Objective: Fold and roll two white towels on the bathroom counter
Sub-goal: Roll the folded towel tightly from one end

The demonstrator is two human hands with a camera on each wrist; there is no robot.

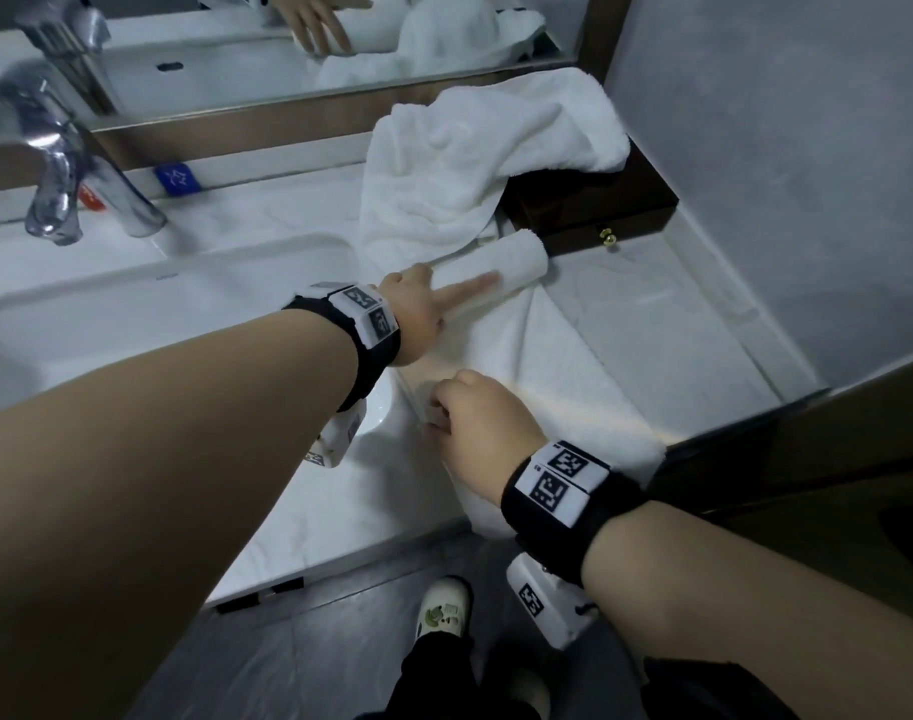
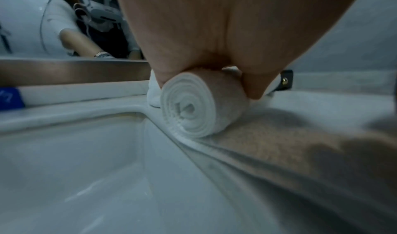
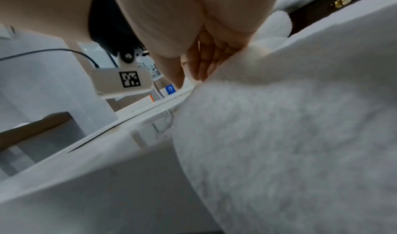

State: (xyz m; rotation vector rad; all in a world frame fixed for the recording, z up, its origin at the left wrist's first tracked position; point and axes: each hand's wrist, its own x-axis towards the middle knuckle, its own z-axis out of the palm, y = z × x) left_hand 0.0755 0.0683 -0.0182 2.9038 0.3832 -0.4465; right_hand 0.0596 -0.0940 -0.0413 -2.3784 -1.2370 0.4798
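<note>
A white towel [image 1: 547, 366] lies as a long folded strip on the marble counter [image 1: 677, 314], right of the sink. Its far end is wound into a tight roll [image 1: 511, 259], whose spiral end [image 2: 193, 112] shows in the left wrist view. My left hand [image 1: 428, 304] sits over the roll [image 2: 207, 88], thumb on one side and fingers on the other, index finger lying along it. My right hand [image 1: 438, 413] pinches the strip's left edge near the counter front, its fingers [image 3: 204, 68] on the cloth [image 3: 300, 135]. A second white towel [image 1: 470, 163] lies crumpled behind the roll.
The crumpled towel drapes over a dark wooden box [image 1: 589, 210] with a brass knob against the back wall. The sink basin [image 1: 132, 314] and chrome faucet [image 1: 54, 163] are to the left. A mirror [image 1: 236, 44] runs along the back. The counter's front edge is close to my right wrist.
</note>
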